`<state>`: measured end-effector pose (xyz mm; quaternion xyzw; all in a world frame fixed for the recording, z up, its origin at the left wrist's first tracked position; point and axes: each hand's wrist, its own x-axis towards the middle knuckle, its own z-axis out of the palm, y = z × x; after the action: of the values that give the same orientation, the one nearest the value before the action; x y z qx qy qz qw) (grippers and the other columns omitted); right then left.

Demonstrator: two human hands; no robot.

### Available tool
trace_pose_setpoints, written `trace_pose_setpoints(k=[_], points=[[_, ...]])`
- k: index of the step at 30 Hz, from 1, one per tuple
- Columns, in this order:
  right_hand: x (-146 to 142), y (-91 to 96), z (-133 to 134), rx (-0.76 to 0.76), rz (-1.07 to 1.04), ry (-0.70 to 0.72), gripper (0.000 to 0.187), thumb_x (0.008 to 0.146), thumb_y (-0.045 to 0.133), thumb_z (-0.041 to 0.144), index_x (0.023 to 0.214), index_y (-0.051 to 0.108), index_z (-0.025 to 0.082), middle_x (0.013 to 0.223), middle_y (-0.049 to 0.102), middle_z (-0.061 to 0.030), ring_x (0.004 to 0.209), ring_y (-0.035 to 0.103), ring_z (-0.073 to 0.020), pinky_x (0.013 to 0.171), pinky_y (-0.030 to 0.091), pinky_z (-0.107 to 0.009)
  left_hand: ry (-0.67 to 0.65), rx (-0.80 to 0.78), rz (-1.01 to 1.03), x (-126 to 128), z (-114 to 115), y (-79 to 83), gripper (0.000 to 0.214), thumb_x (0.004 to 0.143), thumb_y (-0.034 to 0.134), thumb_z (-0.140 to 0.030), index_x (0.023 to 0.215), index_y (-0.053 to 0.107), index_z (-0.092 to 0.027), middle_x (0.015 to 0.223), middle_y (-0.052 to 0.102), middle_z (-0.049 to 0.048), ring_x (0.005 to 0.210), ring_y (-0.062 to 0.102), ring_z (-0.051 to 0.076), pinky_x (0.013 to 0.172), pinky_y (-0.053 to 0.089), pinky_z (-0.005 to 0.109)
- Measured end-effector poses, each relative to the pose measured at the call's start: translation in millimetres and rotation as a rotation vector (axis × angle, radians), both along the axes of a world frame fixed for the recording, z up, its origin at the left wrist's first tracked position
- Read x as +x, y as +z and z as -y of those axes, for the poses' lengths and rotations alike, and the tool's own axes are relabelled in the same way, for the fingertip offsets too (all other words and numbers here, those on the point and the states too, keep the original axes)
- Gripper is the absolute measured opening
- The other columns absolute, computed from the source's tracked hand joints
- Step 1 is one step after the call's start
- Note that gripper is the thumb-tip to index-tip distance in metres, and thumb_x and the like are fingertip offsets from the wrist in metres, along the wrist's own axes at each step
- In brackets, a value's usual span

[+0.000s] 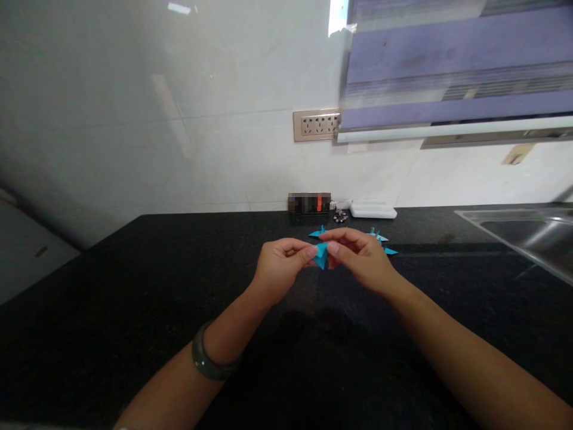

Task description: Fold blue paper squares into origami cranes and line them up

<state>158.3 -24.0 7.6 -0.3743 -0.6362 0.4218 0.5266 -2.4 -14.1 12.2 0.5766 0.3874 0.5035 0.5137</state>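
Note:
A small piece of folded blue paper (321, 256) is pinched between both hands above the dark countertop. My left hand (285, 261) grips its left side between thumb and fingers. On its right side, my right hand (360, 257) pinches it the same way, with one finger stretched over the top. Behind the hands lie folded blue paper figures: one pointed figure (317, 233) at the left and others (390, 251) at the right, partly hidden by my right hand. A dark bangle (206, 357) circles my left wrist.
The black countertop (179, 286) runs back to a tiled wall. Along the wall are a dark box (308, 203), a small beaded ring (341, 216) and a white flat case (373, 209). A steel sink (532, 233) is at the right, below a purple striped blind (447, 54).

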Motion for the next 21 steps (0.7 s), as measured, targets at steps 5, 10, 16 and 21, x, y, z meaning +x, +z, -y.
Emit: trace_pose_setpoints(k=[5, 10, 16, 21], points=[[2.0, 1.4, -1.3, -0.009, 0.083, 0.051, 0.019, 0.072, 0.063, 0.032, 0.08, 0.062, 0.015, 0.063, 0.056, 0.0012, 0.051, 0.049, -0.0071, 0.047, 0.044, -0.021, 0.077, 0.135, -0.102, -0.7, 0.0, -0.1, 0.012, 0.059, 0.072, -0.024, 0.066, 0.069, -0.014, 0.062, 0.067, 0.0033, 0.056, 0.058, 0.012, 0.053, 0.045, 0.021], [2.7, 0.6, -1.3, -0.05, 0.016, 0.104, 0.018, 0.072, 0.063, 0.033, 0.076, 0.062, 0.015, 0.062, 0.056, 0.0017, 0.049, 0.049, -0.0067, 0.046, 0.043, -0.021, 0.074, 0.141, -0.097, -0.7, 0.7, -0.6, 0.011, 0.06, 0.071, -0.023, 0.066, 0.069, -0.014, 0.062, 0.067, 0.0033, 0.056, 0.058, 0.012, 0.053, 0.044, 0.021], [2.5, -3.1, -1.5, -0.079, -0.109, 0.136, 0.015, 0.071, 0.065, 0.031, 0.072, 0.064, 0.016, 0.061, 0.059, 0.0013, 0.047, 0.05, -0.0072, 0.046, 0.04, -0.022, 0.001, 0.101, -0.035, -0.2, 3.7, 2.3, 0.012, 0.061, 0.07, -0.024, 0.067, 0.067, -0.013, 0.061, 0.066, 0.0026, 0.055, 0.058, 0.011, 0.054, 0.045, 0.021], [-0.2, -6.4, -1.8, -0.05, -0.112, 0.1, 0.018, 0.069, 0.066, 0.033, 0.068, 0.065, 0.015, 0.063, 0.06, -0.0003, 0.048, 0.049, -0.0079, 0.047, 0.039, -0.023, -0.039, 0.091, -0.019, -1.3, 4.3, 2.3, 0.014, 0.063, 0.069, -0.026, 0.066, 0.065, -0.012, 0.06, 0.065, 0.0028, 0.054, 0.057, 0.011, 0.053, 0.045, 0.021]])
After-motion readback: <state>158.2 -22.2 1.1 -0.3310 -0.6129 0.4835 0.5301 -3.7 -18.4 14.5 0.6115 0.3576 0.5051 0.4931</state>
